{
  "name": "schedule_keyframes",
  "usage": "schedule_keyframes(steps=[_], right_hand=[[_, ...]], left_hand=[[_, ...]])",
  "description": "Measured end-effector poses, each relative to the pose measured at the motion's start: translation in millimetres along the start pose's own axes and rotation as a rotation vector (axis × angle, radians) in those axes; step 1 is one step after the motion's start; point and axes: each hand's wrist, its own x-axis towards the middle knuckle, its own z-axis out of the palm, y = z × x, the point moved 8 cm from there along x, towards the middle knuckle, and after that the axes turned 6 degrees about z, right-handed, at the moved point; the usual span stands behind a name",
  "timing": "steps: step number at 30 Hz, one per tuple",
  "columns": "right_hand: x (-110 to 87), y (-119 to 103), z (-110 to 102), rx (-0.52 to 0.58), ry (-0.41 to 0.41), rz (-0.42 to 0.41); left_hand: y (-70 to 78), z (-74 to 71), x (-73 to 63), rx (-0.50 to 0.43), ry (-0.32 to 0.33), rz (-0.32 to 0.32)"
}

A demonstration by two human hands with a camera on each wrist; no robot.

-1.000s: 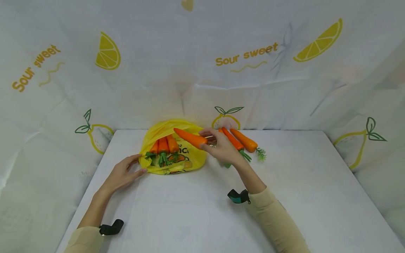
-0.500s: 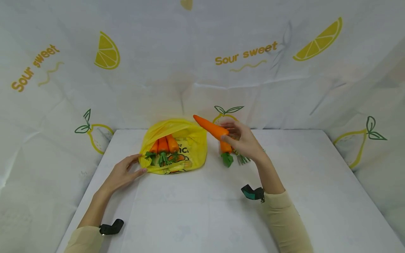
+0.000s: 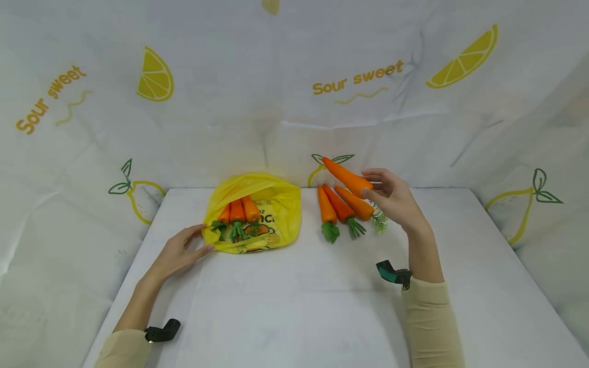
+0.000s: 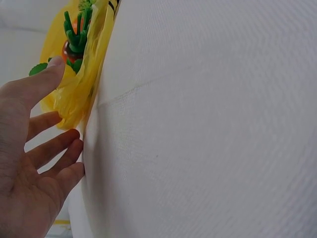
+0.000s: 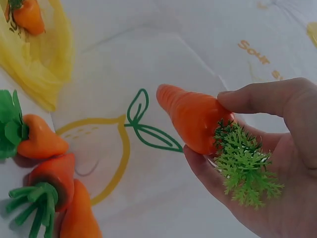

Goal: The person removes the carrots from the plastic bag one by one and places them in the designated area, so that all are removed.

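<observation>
By the left hand point(image 3: 177, 253), its fingers loosely extended, the edge of one yellow bag point(image 3: 289, 214) is touched; three bagged carrots point(image 3: 237, 210) are seen inside. Three loose carrots point(image 3: 338, 204) are laid on the surface point(image 3: 276, 312), tips pointing away. One held carrot point(image 3: 346, 176) is pinched above it by the right hand point(image 3: 391, 197), long axis slanted, tip pointing up and leftward.

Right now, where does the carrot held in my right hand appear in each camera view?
Head: the held carrot is right of centre, just above mid-height.
Left wrist: not in it.
Right wrist: slightly right of centre, around mid-height.
Shared landmark: the yellow bag, left of centre in the head view, upper left in both wrist views.
</observation>
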Motion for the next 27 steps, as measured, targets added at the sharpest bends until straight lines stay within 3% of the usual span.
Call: schedule_keyframes(steps=[8,27], right_hand=[[-1.3,27.7,-25.0,-0.066,0.046,0.042],[0.5,81.4,-47.4,-0.062,0.057,0.162]], left_hand=[[1.1,-0.7,-1.2,0.005,0.004,-0.004],[2.7,-0.7,-0.4,-0.012,0.013,-0.002]])
